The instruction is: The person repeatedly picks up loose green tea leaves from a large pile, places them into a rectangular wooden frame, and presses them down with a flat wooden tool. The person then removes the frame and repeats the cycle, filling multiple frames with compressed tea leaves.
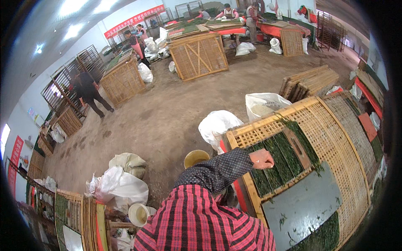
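Note:
My left hand (262, 159), at the end of a dark dotted sleeve, is over the left edge of rows of dark green leaves (278, 150). Its fingers look curled; their undersides are hidden, so I cannot tell whether they hold anything. Thin straight lines part the rows, which lie on a large woven bamboo tray (329, 138). Along their far side lies a brown wooden strip (296, 147), with more leaves beyond it. Nearer my body, a smooth grey sheet (303, 194) with scattered leaf bits rests on the tray. My right hand is out of view.
White sacks (220, 125) and a yellowish bucket (197, 157) stand beside the table. A white bucket (139, 215) and bulging bags (122, 185) are behind to the left. Stacked wooden frames (309, 83) stand past the table. A person (89, 91) is across the concrete floor; others work farther away.

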`<act>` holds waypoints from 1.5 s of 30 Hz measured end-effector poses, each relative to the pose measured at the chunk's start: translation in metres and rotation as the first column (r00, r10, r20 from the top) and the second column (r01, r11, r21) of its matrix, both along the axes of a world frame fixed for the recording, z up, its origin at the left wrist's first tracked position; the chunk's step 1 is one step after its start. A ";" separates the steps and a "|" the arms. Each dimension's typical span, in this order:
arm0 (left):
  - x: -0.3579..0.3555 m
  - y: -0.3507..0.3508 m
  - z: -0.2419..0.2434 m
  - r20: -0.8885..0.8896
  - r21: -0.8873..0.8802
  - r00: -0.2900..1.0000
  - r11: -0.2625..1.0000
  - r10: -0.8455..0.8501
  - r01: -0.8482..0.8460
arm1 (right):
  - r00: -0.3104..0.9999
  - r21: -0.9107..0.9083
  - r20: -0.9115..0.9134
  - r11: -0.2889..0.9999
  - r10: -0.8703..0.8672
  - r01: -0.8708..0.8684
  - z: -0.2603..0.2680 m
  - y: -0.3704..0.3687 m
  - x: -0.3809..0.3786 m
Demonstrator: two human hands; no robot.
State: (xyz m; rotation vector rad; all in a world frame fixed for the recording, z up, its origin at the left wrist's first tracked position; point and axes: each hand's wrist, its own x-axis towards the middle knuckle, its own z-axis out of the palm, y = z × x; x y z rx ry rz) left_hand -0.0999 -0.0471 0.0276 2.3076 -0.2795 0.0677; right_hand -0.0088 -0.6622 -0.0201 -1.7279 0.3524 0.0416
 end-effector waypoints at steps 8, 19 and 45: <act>0.024 0.040 0.017 -0.041 -0.072 0.999 0.997 -0.027 0.024 | 0.995 0.069 0.062 0.994 0.076 -0.080 0.048 0.096 0.038; 0.109 0.001 0.044 -0.324 -0.518 0.937 0.853 -0.133 -0.058 | 0.882 0.424 0.340 0.784 0.327 -0.454 0.152 0.343 0.122; 0.257 0.021 0.001 -0.188 -0.216 0.973 0.961 0.135 -0.175 | 0.638 -0.374 0.470 0.792 0.610 -0.482 0.030 0.452 0.190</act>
